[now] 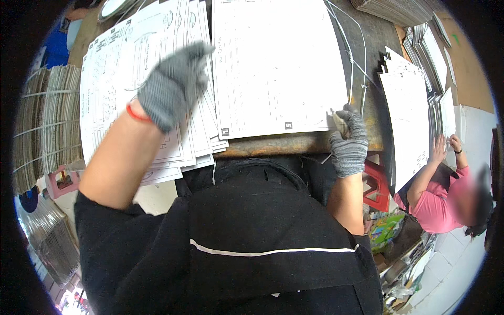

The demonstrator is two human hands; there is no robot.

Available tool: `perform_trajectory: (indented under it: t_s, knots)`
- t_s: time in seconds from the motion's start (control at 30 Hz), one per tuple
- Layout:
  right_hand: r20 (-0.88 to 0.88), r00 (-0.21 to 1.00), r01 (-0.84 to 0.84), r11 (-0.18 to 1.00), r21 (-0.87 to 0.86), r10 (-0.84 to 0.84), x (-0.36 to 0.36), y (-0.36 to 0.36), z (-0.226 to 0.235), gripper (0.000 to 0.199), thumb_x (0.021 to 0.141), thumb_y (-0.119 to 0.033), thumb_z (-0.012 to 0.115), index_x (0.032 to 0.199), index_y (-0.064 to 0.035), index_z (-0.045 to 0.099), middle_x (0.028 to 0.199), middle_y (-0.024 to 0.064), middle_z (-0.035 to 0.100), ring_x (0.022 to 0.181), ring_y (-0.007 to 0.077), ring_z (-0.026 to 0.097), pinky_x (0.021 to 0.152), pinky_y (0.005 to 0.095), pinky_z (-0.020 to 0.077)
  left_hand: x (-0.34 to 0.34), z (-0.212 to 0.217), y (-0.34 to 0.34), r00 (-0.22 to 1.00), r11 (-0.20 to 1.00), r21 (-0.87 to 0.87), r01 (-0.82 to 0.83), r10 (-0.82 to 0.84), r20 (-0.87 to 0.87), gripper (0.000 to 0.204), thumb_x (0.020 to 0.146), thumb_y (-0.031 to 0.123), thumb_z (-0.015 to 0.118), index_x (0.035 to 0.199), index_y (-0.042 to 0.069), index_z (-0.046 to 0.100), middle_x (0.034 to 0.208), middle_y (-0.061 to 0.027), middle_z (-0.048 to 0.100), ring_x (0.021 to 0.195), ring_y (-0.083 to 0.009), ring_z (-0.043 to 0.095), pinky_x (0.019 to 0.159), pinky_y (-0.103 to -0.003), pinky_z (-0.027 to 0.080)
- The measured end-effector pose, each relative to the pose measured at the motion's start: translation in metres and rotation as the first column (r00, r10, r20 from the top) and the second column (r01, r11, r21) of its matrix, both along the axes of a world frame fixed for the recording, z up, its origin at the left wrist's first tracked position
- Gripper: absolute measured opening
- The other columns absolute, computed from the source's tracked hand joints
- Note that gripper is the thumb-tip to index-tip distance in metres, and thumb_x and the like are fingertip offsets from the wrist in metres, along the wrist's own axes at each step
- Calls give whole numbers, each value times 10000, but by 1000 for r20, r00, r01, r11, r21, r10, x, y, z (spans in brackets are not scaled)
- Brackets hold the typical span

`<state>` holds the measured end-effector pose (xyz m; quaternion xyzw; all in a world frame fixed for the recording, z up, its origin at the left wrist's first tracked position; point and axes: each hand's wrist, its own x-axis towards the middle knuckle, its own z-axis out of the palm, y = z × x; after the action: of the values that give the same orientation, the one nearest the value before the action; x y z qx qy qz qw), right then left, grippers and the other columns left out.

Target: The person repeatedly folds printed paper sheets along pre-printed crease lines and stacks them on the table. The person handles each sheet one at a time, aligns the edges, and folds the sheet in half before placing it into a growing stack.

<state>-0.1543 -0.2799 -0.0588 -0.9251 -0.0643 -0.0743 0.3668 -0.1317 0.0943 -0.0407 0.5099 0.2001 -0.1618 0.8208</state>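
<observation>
My left hand (176, 84), in a grey knit glove, is over the fanned pile of printed sheets (113, 100). It is slightly blurred; the index finger stretches right and nothing shows in the hand. In front of me lies a large white printed sheet (278, 68) on a stack. At its near right corner is my right hand (349, 139), also gloved in grey, with fingers curled and thumb pressed in. Something small, pale and pointed shows at those fingertips; whether it is a tool or a worn glove tip is unclear.
White string (350, 52) lies along the dark worktable (375, 42). Strapped board stacks (44, 121) stand at left. More printed sheets (407, 110) are at right, where a person in pink (438, 205) handles sheets. A red plastic stool (377, 186) stands under the table edge.
</observation>
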Motion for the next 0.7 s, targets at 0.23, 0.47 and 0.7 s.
perform_trajectory:
  t_s: [0.23, 0.47, 0.7]
  knots:
    - [-180, 982, 15, 926, 377, 58, -13, 14, 10, 424, 755, 145, 530, 1159, 28, 586, 1278, 180, 574, 1199, 261, 565, 1051, 355, 443, -52, 16, -32, 957, 941, -177, -287, 291, -2, 409, 899, 159, 654, 1275, 25, 563, 977, -59, 649, 810, -125, 617, 758, -278, 551]
    - [-122, 973, -123, 889, 440, 195, -15, 17, 21, 431, 777, 130, 532, 1192, 22, 571, 1232, 159, 602, 1163, 241, 588, 1023, 340, 460, -76, 46, -35, 975, 925, 381, -7, -78, 207, 589, 822, 255, 735, 1303, -29, 549, 1194, -150, 632, 1065, -219, 593, 959, -346, 472]
    - [-1, 993, -111, 946, 304, 116, -24, -6, -2, 401, 789, 87, 536, 1165, -41, 592, 1132, 125, 657, 1074, 236, 633, 962, 343, 492, -138, 15, 144, 886, 590, 665, -458, 367, 284, 490, 895, 59, 610, 1371, 9, 502, 1255, -114, 614, 1072, -186, 587, 971, -299, 446]
